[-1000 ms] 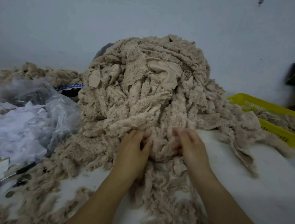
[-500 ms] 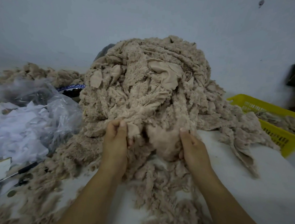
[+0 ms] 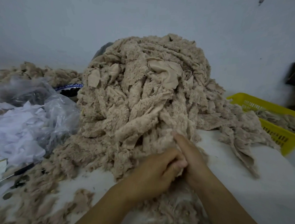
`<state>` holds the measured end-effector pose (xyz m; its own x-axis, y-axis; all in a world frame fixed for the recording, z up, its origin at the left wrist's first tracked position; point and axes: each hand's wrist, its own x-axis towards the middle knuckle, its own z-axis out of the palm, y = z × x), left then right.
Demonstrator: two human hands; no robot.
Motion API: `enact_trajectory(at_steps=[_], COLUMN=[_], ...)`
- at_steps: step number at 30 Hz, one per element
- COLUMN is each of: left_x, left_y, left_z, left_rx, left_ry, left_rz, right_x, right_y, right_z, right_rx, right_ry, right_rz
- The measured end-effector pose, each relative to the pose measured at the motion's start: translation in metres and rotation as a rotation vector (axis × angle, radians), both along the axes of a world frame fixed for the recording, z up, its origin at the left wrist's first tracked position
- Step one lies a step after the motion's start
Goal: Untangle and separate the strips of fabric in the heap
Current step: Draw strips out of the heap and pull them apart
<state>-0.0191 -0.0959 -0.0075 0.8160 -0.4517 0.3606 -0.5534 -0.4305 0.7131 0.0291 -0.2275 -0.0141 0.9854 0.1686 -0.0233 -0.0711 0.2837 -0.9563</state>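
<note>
Heap of beige fleecy fabric strips [image 3: 144,98] rises mid-counter [image 3: 251,187], backed against the wall. At the heap's near foot the two hands meet. The right hand [image 3: 192,154] lays fairly straight, released fingers on the fleece. The left hand [image 3: 154,173] has its fingers clenched against the right; whether they clasp a strip I cannot tell. A yellow basket [image 3: 276,132] sits right of the heap, and a clear plastic bag [image 3: 59,111] lies to its left.

heap [image 3: 144,98]: beige fuzzy fabric strips; tangled; piled tall on table centre
</note>
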Motion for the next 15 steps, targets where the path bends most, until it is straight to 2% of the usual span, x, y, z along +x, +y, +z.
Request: enact_trajectory(at_steps=[4,6,9,11,15], left_x=[0.012,0.020,0.029,0.033,0.030], left_y=[0.012,0.016,0.027,0.038,0.033], left_z=[-0.003,-0.006,-0.003,-0.001,-0.001], left_rx=[-0.229,-0.313,-0.583,-0.731,-0.767], left_ry=[0.049,0.126,0.212,0.233,0.288], left_rz=[0.265,0.410,0.644,0.725,0.647], right_x=[0.000,-0.004,-0.010,-0.010,-0.005], right_y=[0.006,0.009,0.014,0.013,0.009], right_z=[0.004,0.003,-0.005,-0.004,0.006], right_rx=[-0.119,-0.157,-0.278,-0.193,0.080], right_ry=[-0.063,-0.135,-0.205,-0.152,-0.041], right_rz=[-0.086,-0.038,0.067,0.028,-0.017])
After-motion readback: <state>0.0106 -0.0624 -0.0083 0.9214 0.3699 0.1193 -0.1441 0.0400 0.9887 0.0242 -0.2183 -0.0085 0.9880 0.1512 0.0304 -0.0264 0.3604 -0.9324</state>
